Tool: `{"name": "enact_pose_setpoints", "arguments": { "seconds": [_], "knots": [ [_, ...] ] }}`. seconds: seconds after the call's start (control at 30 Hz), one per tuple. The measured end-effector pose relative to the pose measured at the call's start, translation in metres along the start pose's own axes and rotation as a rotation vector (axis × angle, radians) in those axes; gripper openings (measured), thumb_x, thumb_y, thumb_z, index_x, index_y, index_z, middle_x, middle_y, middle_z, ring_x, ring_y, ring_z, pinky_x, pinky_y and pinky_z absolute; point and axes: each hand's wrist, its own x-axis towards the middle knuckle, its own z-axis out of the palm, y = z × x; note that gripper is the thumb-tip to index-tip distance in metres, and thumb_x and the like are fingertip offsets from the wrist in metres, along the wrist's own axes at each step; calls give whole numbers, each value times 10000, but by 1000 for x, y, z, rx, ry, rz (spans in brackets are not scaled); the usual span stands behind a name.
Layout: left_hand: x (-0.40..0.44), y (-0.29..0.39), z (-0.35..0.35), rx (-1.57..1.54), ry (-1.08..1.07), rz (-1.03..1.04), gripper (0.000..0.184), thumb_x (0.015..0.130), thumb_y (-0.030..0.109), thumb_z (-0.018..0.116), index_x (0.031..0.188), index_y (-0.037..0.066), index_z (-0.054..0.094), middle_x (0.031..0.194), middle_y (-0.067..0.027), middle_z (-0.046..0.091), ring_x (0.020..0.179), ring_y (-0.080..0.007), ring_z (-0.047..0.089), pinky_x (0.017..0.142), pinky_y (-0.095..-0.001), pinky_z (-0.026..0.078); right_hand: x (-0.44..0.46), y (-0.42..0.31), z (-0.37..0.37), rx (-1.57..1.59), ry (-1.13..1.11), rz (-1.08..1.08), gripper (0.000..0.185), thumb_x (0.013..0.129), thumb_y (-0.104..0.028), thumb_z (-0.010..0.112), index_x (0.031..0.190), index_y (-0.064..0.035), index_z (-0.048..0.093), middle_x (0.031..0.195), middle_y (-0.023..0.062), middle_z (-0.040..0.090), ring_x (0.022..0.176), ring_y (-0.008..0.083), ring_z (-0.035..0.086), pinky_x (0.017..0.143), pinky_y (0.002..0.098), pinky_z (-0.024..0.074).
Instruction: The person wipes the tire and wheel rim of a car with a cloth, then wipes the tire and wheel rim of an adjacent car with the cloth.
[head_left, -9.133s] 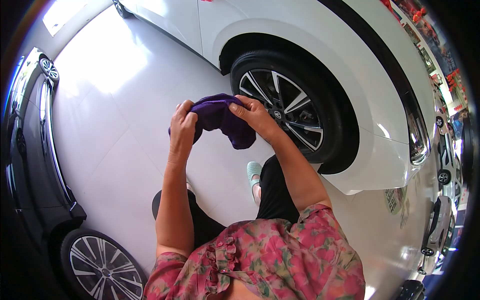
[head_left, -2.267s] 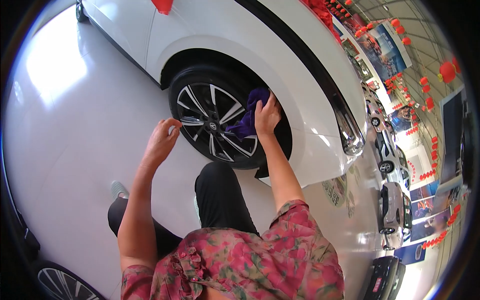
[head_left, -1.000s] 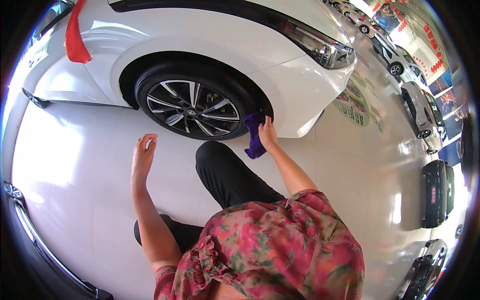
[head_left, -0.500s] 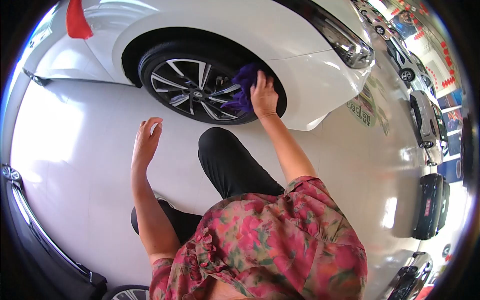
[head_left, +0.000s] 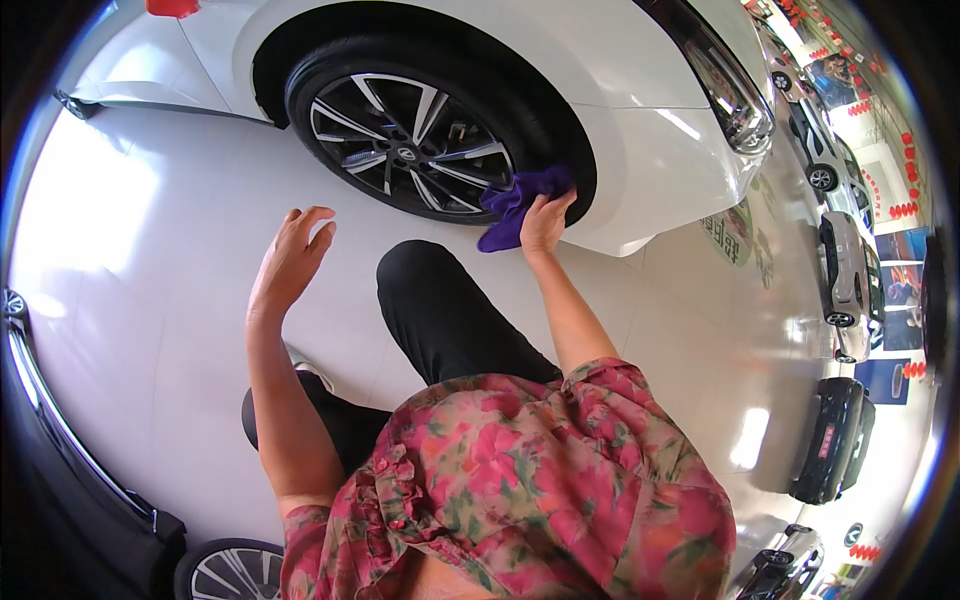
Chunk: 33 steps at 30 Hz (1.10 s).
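A purple cloth (head_left: 520, 208) is bunched in my right hand (head_left: 546, 222), at the lower right edge of the car wheel. It lies against the black tire (head_left: 420, 62), with one corner hanging below. The wheel's rim (head_left: 404, 154) has black and silver spokes and a logo at its center. My left hand (head_left: 292, 258) hovers over the floor to the left of my knee, holding nothing, its fingers loosely bent and thumb apart.
A white car body (head_left: 640, 140) surrounds the wheel, its headlight (head_left: 725, 90) at upper right. Behind me on the left stands a dark car (head_left: 80, 500) with a spoked wheel (head_left: 236, 575). More cars (head_left: 835, 440) line the right side. My bent knee (head_left: 430, 290) is close to the tire.
My right hand has moved the purple cloth from the spokes down and right onto the tire's lower edge. My left hand has shifted slightly in view, still empty. The camera view has tilted.
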Motion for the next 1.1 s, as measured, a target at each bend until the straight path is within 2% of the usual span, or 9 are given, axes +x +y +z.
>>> {"name": "enact_pose_setpoints", "arguments": {
  "seconds": [0.07,0.17,0.27,0.37,0.47,0.5,0.63,0.83,1.1],
  "knots": [
    [-3,-5,1,37,-9,9,267,984,259,514,1175,88,587,1032,-134,580,846,-288,589,815,-374,472,-12,9,4,-16,-6,125,577,938,-203,442,1407,11,183,1237,338,534,1058,516,549,893,539,464],
    [-5,-9,2,40,14,38,269,983,259,517,1176,88,591,1032,-132,581,828,-285,589,803,-373,474,-8,67,43,-46,-165,522,449,975,-259,415,1333,6,355,1194,280,599,1056,462,594,910,534,478],
    [-5,-8,3,47,19,79,268,981,260,524,1171,84,593,1034,-132,581,816,-285,590,798,-373,476,-9,131,65,964,-483,1154,393,1005,-332,391,1212,-26,526,1171,181,647,1052,365,632,952,515,484],
    [-6,-2,3,67,-1,32,272,982,264,526,1169,78,594,1046,-133,584,840,-289,597,810,-370,480,-12,115,52,990,-439,1192,418,1017,-392,380,1138,-64,609,1180,107,651,1044,294,639,980,503,477],
    [-6,-4,5,43,5,43,275,984,266,526,1169,73,594,1055,-134,586,863,-294,604,824,-370,482,-15,105,49,1177,-453,1120,426,1016,-403,386,1165,-63,594,1194,103,647,1071,295,627,996,506,466],
    [-6,-5,5,38,-2,43,278,987,267,522,1171,72,593,1064,-136,588,878,-296,609,831,-368,485,-18,97,46,1172,-455,1156,399,987,-397,451,1162,-71,598,1206,95,644,1096,282,616,1001,506,460],
    [-3,-9,4,46,-6,36,275,984,264,522,1179,83,592,1050,-132,584,861,-286,603,825,-366,479,-26,106,80,1103,-608,1201,358,909,-348,554,1141,-80,607,1183,96,654,1082,286,621,993,502,463],
    [-2,-2,-2,29,-55,-72,278,979,267,519,1186,95,589,1045,-120,573,861,-283,588,829,-369,467,-55,150,148,1189,-637,1292,295,923,-343,561,1077,-107,647,1078,70,685,997,273,642,930,501,498],
    [5,-5,-2,59,-63,-115,281,980,264,510,1192,92,573,1061,-122,573,877,-286,590,832,-381,468,-54,115,139,1264,-502,1261,460,990,-429,365,1220,-97,586,1223,98,633,1116,301,608,1002,503,457]
  ]
}}
